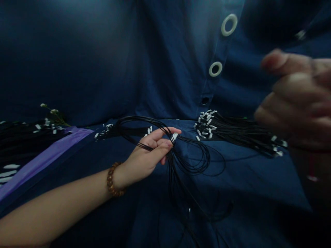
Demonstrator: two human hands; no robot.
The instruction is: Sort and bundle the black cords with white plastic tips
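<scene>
My left hand (144, 155) is closed on a looped bundle of thin black cords (199, 165). A small white tag or connector (174, 137) shows between its thumb and forefinger. The loops spread to both sides of the hand, and loose lengths hang down below it. At the right, raised close to the camera, is my right hand (297, 93), blurred, with its fingers curled in and the thumb pointing left. Whether it holds anything is hidden by the blur.
Black cords with white ends (232, 132) lie bundled at the right on dark blue cloth (245, 175). Another such bundle (106, 131) lies left of centre. More cords lie at the far left beside a purple strip (51, 155) and small white flowers (54, 111). Blue fabric with pale rings (215, 62) rises behind.
</scene>
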